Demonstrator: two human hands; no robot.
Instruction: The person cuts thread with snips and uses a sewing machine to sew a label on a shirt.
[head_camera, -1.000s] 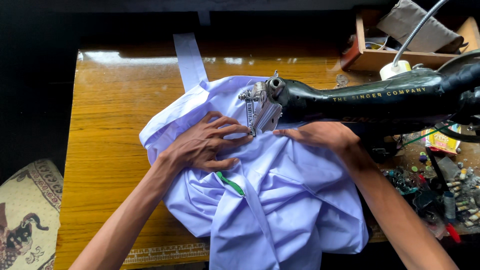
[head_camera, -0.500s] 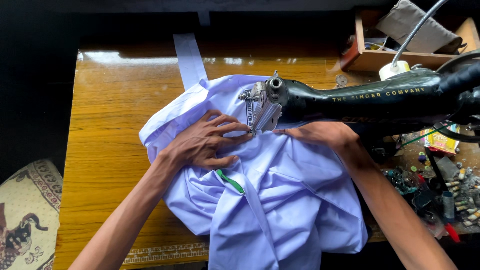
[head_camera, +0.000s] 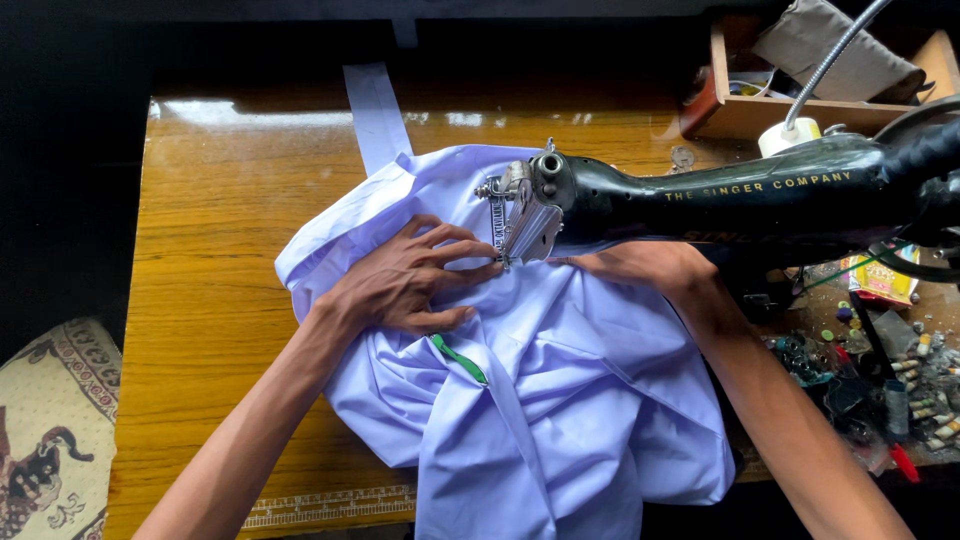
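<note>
Both hands, left hand (head_camera: 405, 283) fingers spread (right hand (head_camera: 640, 266) fingers hidden), flatten rumpled pale-lilac shirt (head_camera: 540, 400).

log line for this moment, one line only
left hand: flat on pale blue fabric | right hand: on fabric under black sewing machine | surface: wooden table

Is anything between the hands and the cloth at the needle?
Nothing visible. The left hand lies flat on the pale blue shirt, fingers spread beside the presser foot. The right hand rests on it under the sewing machine arm.
</note>
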